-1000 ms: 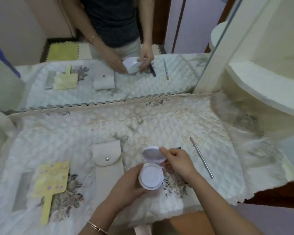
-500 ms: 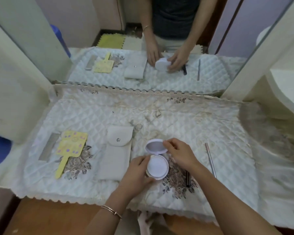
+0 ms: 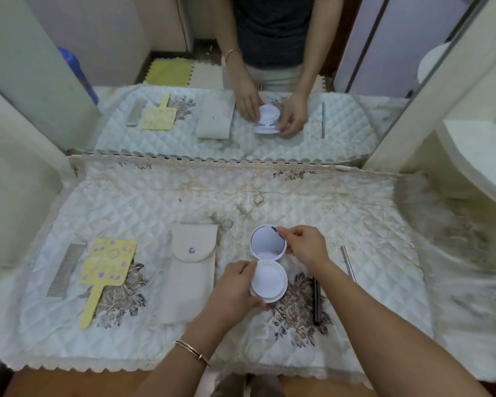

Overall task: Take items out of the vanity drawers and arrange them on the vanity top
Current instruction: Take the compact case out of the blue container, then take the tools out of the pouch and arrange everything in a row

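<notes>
Head view: the compact [image 3: 269, 283] is open near the middle of the vanity top, between the beige pouch [image 3: 194, 270] on its left and a dark pencil [image 3: 316, 299] on its right. Whether its base rests on the quilted cloth [image 3: 155, 202] or is held just above it cannot be told. The left hand [image 3: 235, 287] has its fingers curled round the base. The right hand [image 3: 304, 245] pinches the far rim of the raised lid between thumb and forefinger, its other fingers loosely bent.

The weak point is probably the hinge. If the right hand pushes the lid back too far while the left hand holds the base firmly, the joint could strain or snap. The smooth round base could also twist out of the left hand's grip and drop, spilling the white pad inside. Set down open, the compact might tip back on the soft, uneven quilting.

The right forearm lies over the pencil and a thin silver stick [image 3: 348, 263], so a careless pull back could roll either one toward the near edge. In the wall mirror [image 3: 341, 118] at the far side, the reflection shows the same two-handed hold.
</notes>
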`<state>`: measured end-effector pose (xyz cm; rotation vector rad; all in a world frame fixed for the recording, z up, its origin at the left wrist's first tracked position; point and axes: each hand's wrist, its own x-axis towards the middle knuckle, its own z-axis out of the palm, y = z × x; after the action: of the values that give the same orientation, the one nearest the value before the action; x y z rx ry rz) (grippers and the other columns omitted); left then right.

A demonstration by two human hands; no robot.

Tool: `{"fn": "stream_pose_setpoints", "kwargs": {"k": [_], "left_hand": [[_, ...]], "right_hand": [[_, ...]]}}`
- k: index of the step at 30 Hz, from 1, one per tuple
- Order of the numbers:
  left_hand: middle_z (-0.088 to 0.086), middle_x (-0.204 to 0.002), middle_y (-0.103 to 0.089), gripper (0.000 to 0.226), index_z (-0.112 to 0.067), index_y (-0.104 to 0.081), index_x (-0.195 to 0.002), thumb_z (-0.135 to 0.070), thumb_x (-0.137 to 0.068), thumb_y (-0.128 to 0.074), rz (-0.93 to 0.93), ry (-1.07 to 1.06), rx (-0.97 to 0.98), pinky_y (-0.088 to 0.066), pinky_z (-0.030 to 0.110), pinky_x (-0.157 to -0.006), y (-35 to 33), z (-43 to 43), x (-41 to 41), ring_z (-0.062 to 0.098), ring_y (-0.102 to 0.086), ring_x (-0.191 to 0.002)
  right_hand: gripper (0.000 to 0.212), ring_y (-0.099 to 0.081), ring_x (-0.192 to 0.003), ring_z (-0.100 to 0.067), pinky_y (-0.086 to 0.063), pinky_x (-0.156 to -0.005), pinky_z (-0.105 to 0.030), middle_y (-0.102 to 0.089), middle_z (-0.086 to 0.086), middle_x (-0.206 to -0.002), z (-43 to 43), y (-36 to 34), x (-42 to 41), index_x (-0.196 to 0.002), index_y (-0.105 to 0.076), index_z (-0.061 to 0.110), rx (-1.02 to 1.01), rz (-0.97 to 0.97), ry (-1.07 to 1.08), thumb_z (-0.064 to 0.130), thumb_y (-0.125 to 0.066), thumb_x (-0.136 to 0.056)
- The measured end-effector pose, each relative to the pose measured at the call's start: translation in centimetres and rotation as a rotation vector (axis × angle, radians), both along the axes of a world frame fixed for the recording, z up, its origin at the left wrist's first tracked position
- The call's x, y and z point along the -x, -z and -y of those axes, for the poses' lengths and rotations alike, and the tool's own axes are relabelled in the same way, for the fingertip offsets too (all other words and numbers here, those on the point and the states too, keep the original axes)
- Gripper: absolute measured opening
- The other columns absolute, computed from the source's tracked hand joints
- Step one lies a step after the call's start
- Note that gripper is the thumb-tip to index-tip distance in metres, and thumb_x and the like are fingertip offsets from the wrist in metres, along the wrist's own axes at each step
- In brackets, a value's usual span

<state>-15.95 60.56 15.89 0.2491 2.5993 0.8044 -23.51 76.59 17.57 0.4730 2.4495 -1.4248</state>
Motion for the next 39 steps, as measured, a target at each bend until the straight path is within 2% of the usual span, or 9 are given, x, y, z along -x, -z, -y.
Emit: {"fn": "stream_pose_setpoints", "kwargs": {"k": [9, 14, 18, 21, 24, 28, 32, 35, 39], "left_hand": [[0.014, -0.135, -0.045, 0.076, -0.005, -0.036, -0.137, -0.022, -0.071, -0.071, -0.11, 0.028, -0.005, -0.035, 0.031, -0.102, 0.5, 0.2, -0.9, 0.033, -0.043, -0.121], [0.011, -0.117, -0.061, 0.071, -0.019, -0.043, -0.123, -0.056, -0.065, -0.058, -0.207, -0.018, -0.096, -0.042, 0.025, -0.086, 1.3, 0.4, -1.6, 0.02, -0.053, -0.103], [0.014, -0.12, -0.059, 0.061, -0.017, -0.047, -0.122, -0.049, -0.071, -0.052, -0.231, -0.027, -0.128, -0.04, 0.028, -0.097, 0.7, 0.7, -2.4, 0.02, -0.049, -0.111], [0.009, -0.128, -0.054, 0.06, -0.008, -0.054, -0.124, -0.046, -0.078, -0.042, -0.158, -0.062, -0.197, -0.032, 0.019, -0.103, -1.0, 0.3, -2.7, 0.022, -0.049, -0.12], [-0.001, -0.12, -0.059, 0.037, -0.012, -0.054, -0.123, -0.03, -0.091, -0.048, -0.042, -0.228, -0.403, -0.037, 0.008, -0.085, -3.1, -0.9, -2.0, 0.013, -0.054, -0.113], [-0.003, -0.115, -0.061, 0.026, -0.018, -0.058, -0.117, -0.019, -0.092, -0.051, 0.232, -0.429, -0.786, -0.04, 0.025, -0.094, -5.8, -2.9, -0.4, 0.013, -0.055, -0.111], [-0.006, -0.105, -0.07, 0.025, -0.018, -0.063, -0.112, -0.011, -0.092, -0.048, 0.35, -0.41, -1.0, -0.048, 0.022, -0.089, -6.4, -3.7, 0.1, 0.007, -0.065, -0.103], [-0.005, -0.1, -0.071, 0.024, -0.016, -0.062, -0.109, -0.007, -0.092, -0.048, 0.405, -0.354, -1.014, -0.051, 0.008, -0.071, -6.1, -4.6, -0.4, -0.003, -0.067, -0.089], [0.003, -0.088, -0.071, 0.02, -0.004, -0.064, -0.106, -0.008, -0.087, -0.057, 0.339, -0.506, -1.055, -0.053, 0.009, -0.065, -6.0, -5.6, 0.0, 0.0, -0.069, -0.074]], "right_hand": [[0.023, -0.054, -0.074, -0.018, -0.039, -0.069, -0.026, -0.057, 0.002, -0.071, -2.9, -1.1, -3.6, -0.092, -0.063, 0.006, -0.076, -0.064, 0.254, 0.026, -0.067, -0.081], [0.025, -0.057, -0.074, -0.022, -0.042, -0.065, -0.029, -0.055, 0.0, -0.073, -4.0, 0.0, -8.5, -0.096, -0.054, 0.013, -0.26, 0.013, 0.1, 0.023, -0.069, -0.079], [0.019, -0.053, -0.069, -0.02, -0.04, -0.061, -0.03, -0.055, 0.001, -0.075, -3.3, 0.9, -9.3, -0.091, -0.05, 0.014, -0.38, 0.048, 0.085, 0.023, -0.064, -0.082], [0.01, -0.06, -0.071, -0.022, -0.045, -0.063, -0.032, -0.066, -0.005, -0.079, -2.8, 0.2, -9.1, -0.089, -0.058, 0.012, -0.328, 0.007, 0.093, 0.017, -0.061, -0.081], [0.005, -0.053, -0.061, -0.013, -0.04, -0.057, -0.025, -0.06, -0.001, -0.072, -1.9, -1.4, -9.4, -0.086, -0.064, 0.016, -0.121, -0.108, 0.04, 0.015, -0.062, -0.081], [0.015, -0.051, -0.057, 0.003, -0.038, -0.054, -0.01, -0.057, 0.01, -0.069, -1.1, -3.8, -10.4, -0.087, -0.062, 0.029, 0.162, -0.132, -0.034, 0.015, -0.062, -0.084], [0.017, -0.063, -0.07, -0.009, -0.046, -0.058, -0.013, -0.068, -0.001, -0.08, -1.2, -5.7, -11.6, -0.091, -0.065, 0.029, 0.236, -0.138, 0.043, 0.013, -0.061, -0.085], [0.016, -0.06, -0.064, -0.002, -0.044, -0.056, -0.01, -0.068, 0.001, -0.076, -1.7, -5.9, -12.7, -0.094, -0.067, 0.026, 0.252, -0.115, 0.092, 0.013, -0.061, -0.086], [0.018, -0.054, -0.055, 0.002, -0.04, -0.053, -0.007, -0.061, 0.008, -0.066, -1.9, -5.1, -14.1, -0.083, -0.063, 0.036, 0.11, -0.078, 0.083, 0.018, -0.063, -0.086]]}}
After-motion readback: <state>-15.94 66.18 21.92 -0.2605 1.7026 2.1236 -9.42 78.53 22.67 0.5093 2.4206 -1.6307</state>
